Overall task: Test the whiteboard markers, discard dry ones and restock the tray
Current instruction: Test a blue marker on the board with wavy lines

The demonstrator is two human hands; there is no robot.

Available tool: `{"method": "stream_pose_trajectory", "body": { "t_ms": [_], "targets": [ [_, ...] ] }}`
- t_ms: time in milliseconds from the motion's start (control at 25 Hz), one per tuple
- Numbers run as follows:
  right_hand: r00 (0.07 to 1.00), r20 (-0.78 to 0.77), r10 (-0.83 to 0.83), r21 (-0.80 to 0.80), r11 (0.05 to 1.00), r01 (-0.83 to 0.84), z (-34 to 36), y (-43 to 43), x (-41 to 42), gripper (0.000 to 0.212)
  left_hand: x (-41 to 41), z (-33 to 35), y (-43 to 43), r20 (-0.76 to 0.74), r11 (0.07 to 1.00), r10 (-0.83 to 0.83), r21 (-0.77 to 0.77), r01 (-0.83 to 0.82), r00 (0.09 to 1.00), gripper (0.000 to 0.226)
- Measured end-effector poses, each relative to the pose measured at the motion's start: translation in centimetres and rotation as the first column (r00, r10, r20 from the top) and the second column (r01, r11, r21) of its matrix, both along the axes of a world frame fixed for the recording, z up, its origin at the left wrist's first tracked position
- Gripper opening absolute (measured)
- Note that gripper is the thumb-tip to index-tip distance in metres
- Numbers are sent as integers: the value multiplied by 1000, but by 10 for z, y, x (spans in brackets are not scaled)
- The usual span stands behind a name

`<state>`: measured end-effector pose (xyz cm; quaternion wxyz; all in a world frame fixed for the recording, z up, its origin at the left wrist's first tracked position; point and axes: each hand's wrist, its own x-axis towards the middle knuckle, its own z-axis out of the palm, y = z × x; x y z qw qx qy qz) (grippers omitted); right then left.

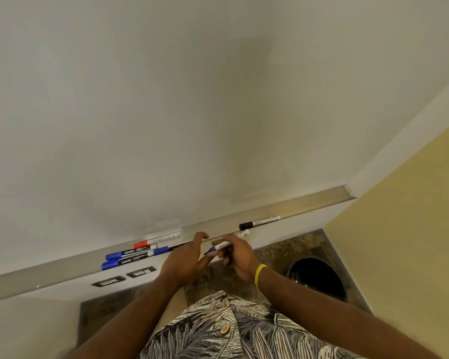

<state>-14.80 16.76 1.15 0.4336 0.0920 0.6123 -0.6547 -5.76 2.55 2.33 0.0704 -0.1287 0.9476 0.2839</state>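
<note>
While you stand close against the whiteboard [218, 112], your right hand [237, 257] grips a white-barrelled marker [222, 246] just in front of the tray [309, 207], its fingers curled round the barrel and its blue end with a dark tip pointing left toward your other hand. Your left hand [184, 260] holds nothing: its fingers are spread and loosely bent, the forefinger arched up over the tray's near edge, the thumb just beside the marker's tip. To the left in the tray lie two blue-capped markers [126, 261] side by side, with a red-capped marker [151, 242] just behind them against the board. To the right, a black-capped marker [259, 222] lies well apart from those. Another white barrel end shows past your right fingers; how it rests you cannot tell. A yellow wristband [260, 274] circles your right wrist. Down on the floor at right stands a dark round bin [319, 273] with a few markers inside.
</note>
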Motion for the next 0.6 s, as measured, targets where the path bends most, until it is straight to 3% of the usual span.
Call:
{"method": "stream_pose_trajectory", "body": {
  "t_ms": [160,320,600],
  "targets": [
    [985,54,-165,-25,986,166,-2,12,-20,35,-12,-9,-18,34,997,28,66,-30,999,37],
    [985,31,-171,11,985,171,-2,20,-23,29,-41,-15,-27,94,1000,-21,7,21,995,48],
    [971,-13,-239,42,970,239,-4,38,-34,30,-78,-29,-17,160,998,-59,-12,61,985,35]
  ]
}}
